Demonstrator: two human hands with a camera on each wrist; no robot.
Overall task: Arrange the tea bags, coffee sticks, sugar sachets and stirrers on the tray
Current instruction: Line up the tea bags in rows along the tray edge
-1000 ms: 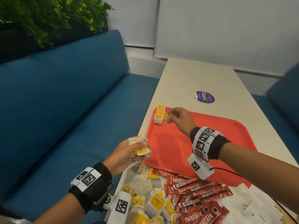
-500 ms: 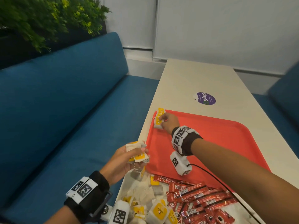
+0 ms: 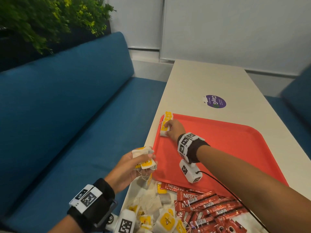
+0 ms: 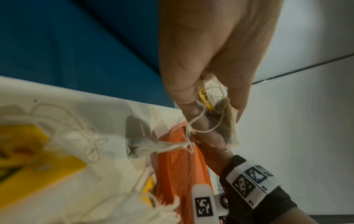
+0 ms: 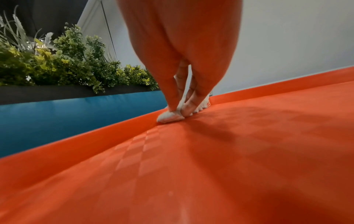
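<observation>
Right hand (image 3: 174,129) has come down from above the tea-bag row (image 3: 166,122) and is now pinching a bag against its near end, far-left corner of the tray (image 3: 218,148). Row is growing by one. Left hand (image 3: 133,165) is still gripping a bunch of tea bags (image 3: 144,158) just off the tray's left rim. Tray's middle and right are lying free; coffee sticks (image 3: 207,207) are waiting on the bench (image 3: 202,81).

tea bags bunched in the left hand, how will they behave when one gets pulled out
Probably soft and floppy: the white paper tea bags with yellow tags crumple in the left hand. Their loose strings loop around the fingers, so they may snag. They look light and apt to drag neighbours along.
</observation>
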